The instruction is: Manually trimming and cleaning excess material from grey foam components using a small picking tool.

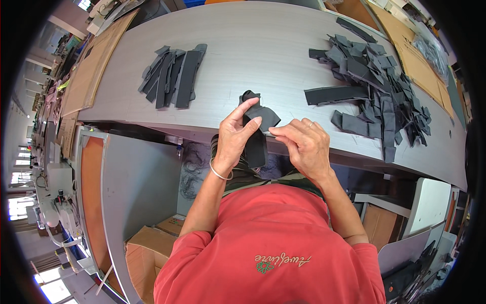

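Both hands, left [234,138] and right [302,143], pinch a black fabric strip [257,133].

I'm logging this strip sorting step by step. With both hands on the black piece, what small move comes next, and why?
Probably set the black fabric strip on the neat stack. The left hand pinches it and the right hand touches its edge, while the loose pile lies to the right.

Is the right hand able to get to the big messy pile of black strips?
Probably yes. The right hand sits at the table edge beside the held strip, and the pile lies up and to its right on the same table. Only bare tabletop lies between them.
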`<state>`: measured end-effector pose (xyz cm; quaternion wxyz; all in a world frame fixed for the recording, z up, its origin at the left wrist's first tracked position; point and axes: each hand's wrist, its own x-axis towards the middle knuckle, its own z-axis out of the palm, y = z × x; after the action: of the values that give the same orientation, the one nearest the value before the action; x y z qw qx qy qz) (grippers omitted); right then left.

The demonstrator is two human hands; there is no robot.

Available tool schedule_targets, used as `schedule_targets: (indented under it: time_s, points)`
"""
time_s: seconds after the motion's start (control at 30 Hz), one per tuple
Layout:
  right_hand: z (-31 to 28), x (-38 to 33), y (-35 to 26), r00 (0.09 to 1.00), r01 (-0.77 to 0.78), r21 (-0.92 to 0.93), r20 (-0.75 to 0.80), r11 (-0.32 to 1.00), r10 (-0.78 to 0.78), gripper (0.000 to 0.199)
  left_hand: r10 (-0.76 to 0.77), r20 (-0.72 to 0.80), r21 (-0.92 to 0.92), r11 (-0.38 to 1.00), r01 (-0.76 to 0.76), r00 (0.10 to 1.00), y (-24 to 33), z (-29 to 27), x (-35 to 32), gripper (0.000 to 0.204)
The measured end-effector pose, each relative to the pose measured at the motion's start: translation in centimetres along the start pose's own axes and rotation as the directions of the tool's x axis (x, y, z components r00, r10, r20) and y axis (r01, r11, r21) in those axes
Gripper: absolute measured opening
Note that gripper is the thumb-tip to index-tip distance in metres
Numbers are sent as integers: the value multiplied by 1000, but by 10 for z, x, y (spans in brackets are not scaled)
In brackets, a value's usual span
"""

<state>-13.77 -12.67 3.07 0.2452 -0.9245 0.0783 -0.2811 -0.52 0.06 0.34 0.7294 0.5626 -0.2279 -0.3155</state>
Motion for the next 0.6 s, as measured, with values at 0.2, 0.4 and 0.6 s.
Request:
schedule_targets:
  time_s: [0.2,0.4,0.6]
  points:
    - [-1,1,-1,977,-187,288,-44,939,208,17,12,111,-89,996,-2,994,2,2,-2,59]
    - [2,4,0,971,-234,264,24,936,236,19,57,208,3,998,-59,976,1,6,-5,67]
    - [7,6,0,970,-241,226,58,944,234,16,111,210,204,967,-155,971,1,8,-9,67]
